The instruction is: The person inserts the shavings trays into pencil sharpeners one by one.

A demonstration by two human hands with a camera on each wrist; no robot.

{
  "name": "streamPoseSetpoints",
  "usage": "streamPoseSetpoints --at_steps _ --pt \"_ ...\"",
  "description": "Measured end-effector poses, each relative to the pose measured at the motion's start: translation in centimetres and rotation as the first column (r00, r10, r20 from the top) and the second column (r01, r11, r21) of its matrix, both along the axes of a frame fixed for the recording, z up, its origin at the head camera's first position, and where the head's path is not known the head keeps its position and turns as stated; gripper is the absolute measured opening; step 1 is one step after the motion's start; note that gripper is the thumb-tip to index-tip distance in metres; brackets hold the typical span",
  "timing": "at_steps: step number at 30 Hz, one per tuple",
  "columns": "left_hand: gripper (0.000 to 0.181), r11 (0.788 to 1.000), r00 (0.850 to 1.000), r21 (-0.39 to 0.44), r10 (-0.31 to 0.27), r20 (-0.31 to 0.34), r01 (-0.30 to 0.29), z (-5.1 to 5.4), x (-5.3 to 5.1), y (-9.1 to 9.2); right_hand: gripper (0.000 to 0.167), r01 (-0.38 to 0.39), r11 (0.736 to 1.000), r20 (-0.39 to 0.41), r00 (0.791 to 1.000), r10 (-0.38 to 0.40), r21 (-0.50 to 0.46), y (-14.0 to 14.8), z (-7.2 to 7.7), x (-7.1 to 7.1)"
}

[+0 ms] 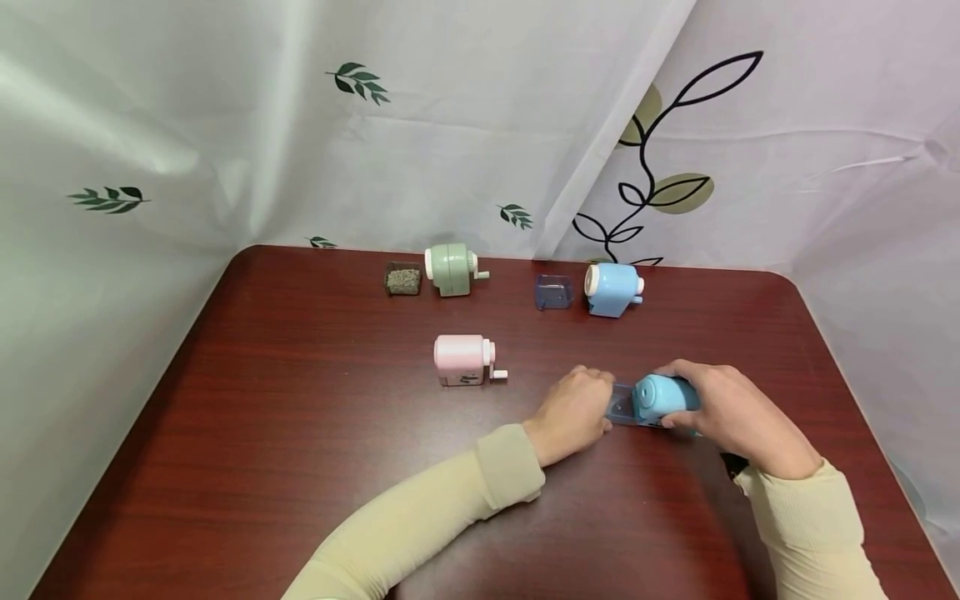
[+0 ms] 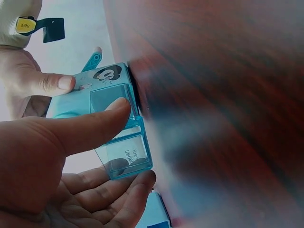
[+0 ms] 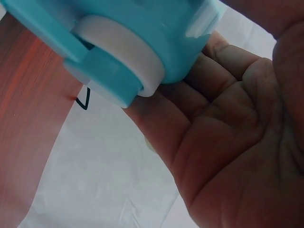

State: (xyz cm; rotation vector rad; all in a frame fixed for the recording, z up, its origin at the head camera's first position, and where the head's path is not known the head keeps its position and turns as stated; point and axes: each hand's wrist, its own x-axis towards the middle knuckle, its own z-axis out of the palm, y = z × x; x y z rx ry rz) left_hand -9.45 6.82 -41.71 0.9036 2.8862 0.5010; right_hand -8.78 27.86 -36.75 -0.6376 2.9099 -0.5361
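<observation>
A teal crank pencil sharpener (image 1: pixel 666 395) is at the right of the table, its transparent drawer (image 1: pixel 621 405) slid partly out toward the left. My right hand (image 1: pixel 738 417) holds the sharpener body between thumb and fingers. In the right wrist view, the crank end of the sharpener (image 3: pixel 183 33) sits against those fingers. With thumb and curled fingers, my left hand (image 1: pixel 572 415) grips the drawer's end. The left wrist view shows the clear blue drawer (image 2: pixel 129 153) between that thumb and the fingers; no shavings are visible inside.
Left of the hands stands a pink sharpener (image 1: pixel 459 358). Along the back edge are a green sharpener (image 1: pixel 452 268) beside a drawer of shavings (image 1: pixel 403 281), and a light blue sharpener (image 1: pixel 612 289) beside a dark-looking transparent drawer (image 1: pixel 553 292). A patterned curtain (image 1: pixel 420 167) hangs behind the table.
</observation>
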Motion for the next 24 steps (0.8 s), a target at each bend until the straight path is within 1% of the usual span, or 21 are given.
streamPoseSetpoints --at_steps 3,7,10,17,24 --pt "0.031 1.0 1.0 -0.017 -0.007 -0.021 0.006 0.02 -0.03 0.18 0.054 -0.006 1.0 -0.009 1.0 0.006 0.0 0.0 0.03 -0.01" --pt "0.032 1.0 0.999 -0.024 -0.012 -0.048 0.011 0.01 -0.14 0.28 0.054 -0.001 1.0 -0.001 1.0 0.001 0.009 -0.08 0.07 -0.06" --pt "0.034 1.0 0.999 -0.021 -0.005 -0.051 0.004 -0.02 -0.24 0.35 0.054 -0.002 1.0 0.005 1.0 0.002 0.007 -0.14 0.1 -0.11" --pt "0.038 1.0 1.0 -0.017 0.001 -0.014 -0.001 -0.12 -0.31 0.66 0.053 -0.004 1.0 0.006 1.0 0.004 -0.005 -0.28 0.16 -0.15" --pt "0.039 1.0 1.0 -0.026 -0.01 0.001 0.01 -0.14 -0.34 1.01 0.054 -0.005 1.0 -0.002 1.0 0.005 0.005 -0.3 0.13 -0.07"
